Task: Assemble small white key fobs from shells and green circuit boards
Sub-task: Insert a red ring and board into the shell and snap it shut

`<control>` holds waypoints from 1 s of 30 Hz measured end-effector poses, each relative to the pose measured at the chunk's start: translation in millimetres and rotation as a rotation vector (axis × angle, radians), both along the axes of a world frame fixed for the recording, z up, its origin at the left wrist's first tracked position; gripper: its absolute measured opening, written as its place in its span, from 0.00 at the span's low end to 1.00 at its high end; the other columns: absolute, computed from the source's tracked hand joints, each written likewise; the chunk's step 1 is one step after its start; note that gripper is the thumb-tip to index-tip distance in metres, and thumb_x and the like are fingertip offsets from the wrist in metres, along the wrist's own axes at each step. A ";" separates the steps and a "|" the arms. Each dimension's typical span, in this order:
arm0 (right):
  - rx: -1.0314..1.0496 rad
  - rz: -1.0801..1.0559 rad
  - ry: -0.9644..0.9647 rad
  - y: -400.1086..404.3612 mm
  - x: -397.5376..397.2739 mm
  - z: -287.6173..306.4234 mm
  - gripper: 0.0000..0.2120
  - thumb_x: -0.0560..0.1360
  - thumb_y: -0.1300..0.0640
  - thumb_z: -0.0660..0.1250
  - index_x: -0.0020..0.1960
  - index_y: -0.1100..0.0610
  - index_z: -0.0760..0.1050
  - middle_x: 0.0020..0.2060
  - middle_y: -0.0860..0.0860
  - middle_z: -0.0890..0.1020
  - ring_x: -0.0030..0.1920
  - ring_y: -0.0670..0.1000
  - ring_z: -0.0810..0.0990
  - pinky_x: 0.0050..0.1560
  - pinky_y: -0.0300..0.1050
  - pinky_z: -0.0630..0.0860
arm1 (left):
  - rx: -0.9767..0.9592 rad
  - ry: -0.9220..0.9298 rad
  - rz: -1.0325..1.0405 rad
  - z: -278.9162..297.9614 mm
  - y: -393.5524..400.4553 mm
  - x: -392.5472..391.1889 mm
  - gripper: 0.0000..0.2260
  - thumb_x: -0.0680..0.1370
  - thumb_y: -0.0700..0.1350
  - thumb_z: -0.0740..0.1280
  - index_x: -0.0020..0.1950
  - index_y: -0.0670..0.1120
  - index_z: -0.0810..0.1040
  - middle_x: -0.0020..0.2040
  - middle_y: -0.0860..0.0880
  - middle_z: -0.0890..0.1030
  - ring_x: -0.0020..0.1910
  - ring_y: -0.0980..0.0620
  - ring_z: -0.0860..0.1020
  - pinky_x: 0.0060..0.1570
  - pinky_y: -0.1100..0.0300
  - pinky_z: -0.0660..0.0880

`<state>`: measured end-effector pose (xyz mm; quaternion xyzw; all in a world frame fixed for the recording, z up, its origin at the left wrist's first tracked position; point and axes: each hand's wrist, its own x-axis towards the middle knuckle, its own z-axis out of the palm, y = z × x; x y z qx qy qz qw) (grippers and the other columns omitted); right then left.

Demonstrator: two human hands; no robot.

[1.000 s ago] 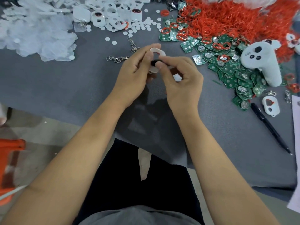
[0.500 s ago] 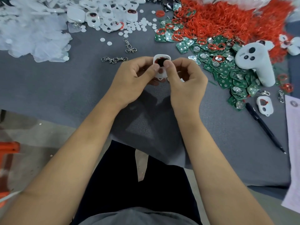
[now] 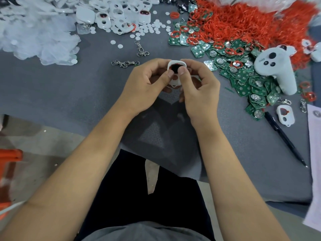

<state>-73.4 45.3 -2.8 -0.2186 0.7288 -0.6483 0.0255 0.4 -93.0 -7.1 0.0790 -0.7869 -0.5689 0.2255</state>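
Observation:
Both hands hold one small white key fob shell (image 3: 175, 64) above the grey table, with a dark and red part showing inside it. My left hand (image 3: 147, 84) grips its left side and my right hand (image 3: 199, 86) grips its right side. Both thumbs press on the shell's face. Its lower end is partly hidden by my thumbs. A heap of green circuit boards (image 3: 243, 75) lies to the right. White shells (image 3: 118, 13) are piled at the far middle.
Red rubber rings (image 3: 243, 20) are heaped at the far right, clear plastic bags (image 3: 34, 32) at the far left. Metal clasps (image 3: 125, 63) and white discs (image 3: 151, 27) lie ahead. A white controller (image 3: 276, 68), a black pen (image 3: 284, 138), a lone shell (image 3: 285, 114) and a paper sheet (image 3: 315, 153) are on the right.
The hands turned the shell so its face points up at me, and both thumbs came to press on it. The hands shifted slightly nearer to me.

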 end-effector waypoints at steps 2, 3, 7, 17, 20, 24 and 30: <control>-0.015 0.012 -0.008 0.4 -0.7 0.0 0.07 0.82 0.59 0.69 0.59 0.59 0.82 0.42 0.53 0.84 0.36 0.52 0.79 0.39 0.49 0.77 | 0.008 0.007 0.009 0.2 1.3 0.4 0.12 0.84 0.43 0.67 0.66 0.41 0.81 0.54 0.49 0.86 0.52 0.54 0.85 0.49 0.60 0.82; -0.017 0.014 -0.006 0.4 -0.3 -0.2 0.07 0.82 0.59 0.69 0.59 0.59 0.81 0.43 0.54 0.83 0.36 0.54 0.79 0.40 0.51 0.78 | 0.010 0.008 0.014 0.2 1.9 0.5 0.12 0.84 0.43 0.67 0.66 0.41 0.81 0.54 0.49 0.86 0.52 0.54 0.85 0.47 0.61 0.82; -0.013 0.026 0.009 -0.6 0.7 -0.2 0.07 0.82 0.60 0.69 0.58 0.60 0.80 0.45 0.58 0.82 0.38 0.56 0.79 0.41 0.58 0.80 | 0.012 -0.001 0.038 -0.3 3.1 0.2 0.10 0.84 0.41 0.68 0.64 0.40 0.81 0.52 0.48 0.87 0.49 0.54 0.86 0.46 0.63 0.81; 0.055 -0.055 0.177 -1.7 4.5 -1.5 0.07 0.80 0.61 0.70 0.57 0.56 0.78 0.48 0.51 0.81 0.43 0.52 0.81 0.43 0.58 0.80 | 0.021 0.010 0.045 0.2 4.3 0.2 0.10 0.84 0.41 0.68 0.63 0.40 0.81 0.52 0.48 0.86 0.48 0.54 0.86 0.44 0.65 0.81; 0.124 -0.118 0.349 -2.0 6.0 -2.9 0.08 0.79 0.61 0.71 0.58 0.56 0.82 0.50 0.53 0.81 0.41 0.47 0.81 0.45 0.50 0.80 | 0.062 0.007 0.052 -1.6 3.2 0.4 0.10 0.84 0.41 0.67 0.64 0.41 0.81 0.51 0.49 0.87 0.48 0.54 0.86 0.45 0.61 0.82; 0.209 -0.153 0.533 -0.6 5.9 -3.3 0.11 0.79 0.62 0.72 0.61 0.58 0.85 0.51 0.54 0.82 0.42 0.51 0.81 0.44 0.49 0.80 | 0.123 0.029 0.065 -2.6 1.8 -0.2 0.11 0.84 0.40 0.67 0.65 0.40 0.81 0.51 0.47 0.87 0.49 0.51 0.86 0.46 0.57 0.83; 0.277 -0.137 0.504 1.9 7.0 -3.8 0.10 0.79 0.59 0.72 0.60 0.54 0.84 0.53 0.50 0.81 0.43 0.49 0.81 0.43 0.52 0.80 | 0.084 0.017 0.053 -2.6 0.7 0.4 0.10 0.84 0.41 0.66 0.63 0.42 0.82 0.49 0.50 0.87 0.47 0.54 0.86 0.45 0.63 0.81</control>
